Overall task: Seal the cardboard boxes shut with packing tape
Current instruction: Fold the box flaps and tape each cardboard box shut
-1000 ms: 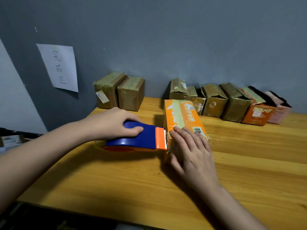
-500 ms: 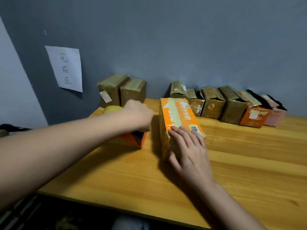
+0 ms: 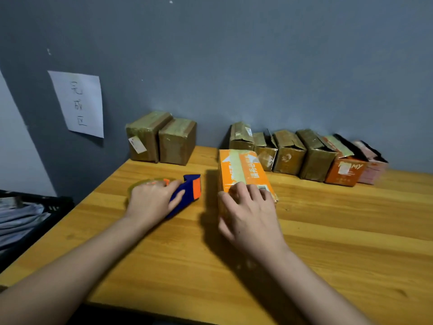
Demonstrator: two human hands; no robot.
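An orange cardboard box (image 3: 241,171) with a strip of tape along its top stands on the wooden table (image 3: 328,242). My right hand (image 3: 248,214) grips its near end, thumb on the left side and fingers curled over the top. To the left, a blue and orange tape dispenser (image 3: 189,190) with a yellowish tape roll lies on the table. My left hand (image 3: 152,200) rests on it, fingers curled round its handle. The dispenser is apart from the box.
Two taped brown boxes (image 3: 161,139) stand against the grey wall under a paper sign (image 3: 78,103). A row of several boxes (image 3: 302,153) with loose flaps lines the wall at the right. A dark crate (image 3: 30,219) sits left of the table.
My left hand pulled the dispenser away from the box's side and set it down flat on the table to the left. My right hand stayed on the box, its fingers now curled more.
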